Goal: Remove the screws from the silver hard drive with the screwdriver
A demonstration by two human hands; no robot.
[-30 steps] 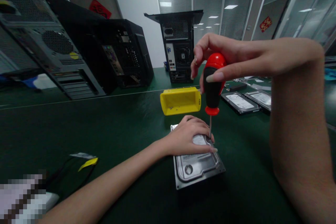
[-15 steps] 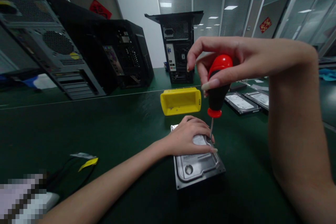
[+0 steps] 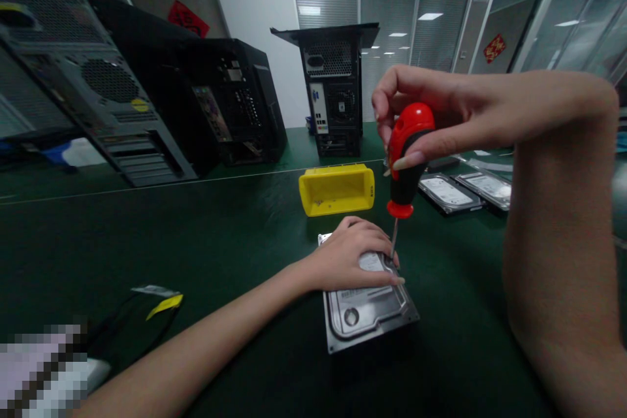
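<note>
A silver hard drive with a white label lies on the dark green tabletop. My left hand reaches across its far half, fingers wrapped over the far edge and thumb along the top, gripping it. Above it, my right hand grips a red and black screwdriver by the handle. The screwdriver stands almost upright, its thin shaft running down to the drive's right edge, close to my left fingertips. Whether the tip sits in a screw is too small to tell.
Just behind the drive is a yellow bin with small bits inside. More hard drives lie at right. Computer cases stand along the back and left. A dark cable with a yellow tag lies at front left.
My right hand has turned and shifted a little to the right around the screwdriver handle, which shows a rotated face. My left hand and the hard drive have hardly moved.
</note>
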